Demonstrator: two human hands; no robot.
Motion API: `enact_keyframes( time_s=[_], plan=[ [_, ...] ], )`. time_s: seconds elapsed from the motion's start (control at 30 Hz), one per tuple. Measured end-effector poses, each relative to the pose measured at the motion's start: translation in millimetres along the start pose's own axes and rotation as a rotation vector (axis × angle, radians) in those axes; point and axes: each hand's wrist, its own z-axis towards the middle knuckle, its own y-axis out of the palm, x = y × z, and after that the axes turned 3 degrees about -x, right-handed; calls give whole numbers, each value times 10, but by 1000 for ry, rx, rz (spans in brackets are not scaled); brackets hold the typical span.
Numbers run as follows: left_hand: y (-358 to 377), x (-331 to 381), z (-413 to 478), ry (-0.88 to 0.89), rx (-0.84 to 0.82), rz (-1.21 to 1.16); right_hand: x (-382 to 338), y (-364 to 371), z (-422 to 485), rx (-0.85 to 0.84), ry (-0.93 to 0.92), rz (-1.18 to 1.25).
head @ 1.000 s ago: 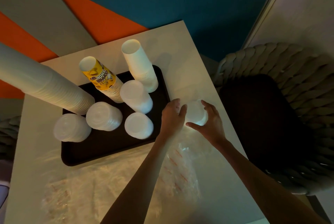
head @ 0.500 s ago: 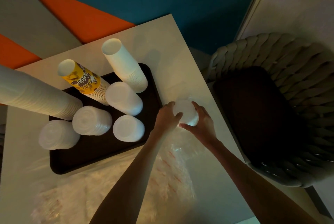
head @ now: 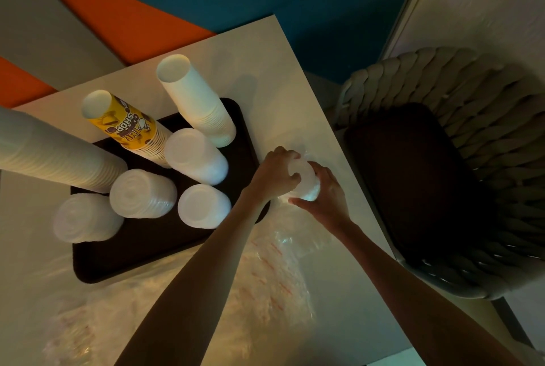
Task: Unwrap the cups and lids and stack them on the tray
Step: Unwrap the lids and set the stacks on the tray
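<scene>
Lids in left hand and right hand; yellow cups read "SHOP".

**Q:** Tray?
**A:** Crowded. Tall stacks line its far side and short stacks fill the middle. Only the near strip is bare.
**Q:** Right of it?
**A:** Left hand and right hand grip a wrapped stack there. Table bare beyond them. Wrap covers the near side. Chair stands just beside the right edge.
**Q:** Passage?
**A:** Over the far corner.
</scene>
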Motion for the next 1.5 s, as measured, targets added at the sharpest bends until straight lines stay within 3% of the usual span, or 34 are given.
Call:
enact_keyframes(
  time_s=[0.2, 0.4, 0.63, 0.97, 1.23, 1.37, 1.5],
  plan=[
    [-77, 34, 42, -2, -54, 29, -17, -16, -4, 27, -49, -22],
    [-90, 13, 26, 29, 2, 18, -7, -19, 8, 13, -54, -58],
    [-270, 66, -64, 30, 11, -194, -36, -52, -26, 0, -31, -40],
    [-478, -190, -798, -278, 368, -823, -121, -53, -30, -5, -37, -40],
    [-467, -738, -1332, -557, 758, -740, -210, -11, -9, -64, 26, -86],
    [-425, -870, -1380, -655, 778, -700, -215, 3, -18, -92, 66, -95],
    [-342, -893, -1385, -633, 762, -605, -225, -3, -22, -94, 94, -75]
  ],
)
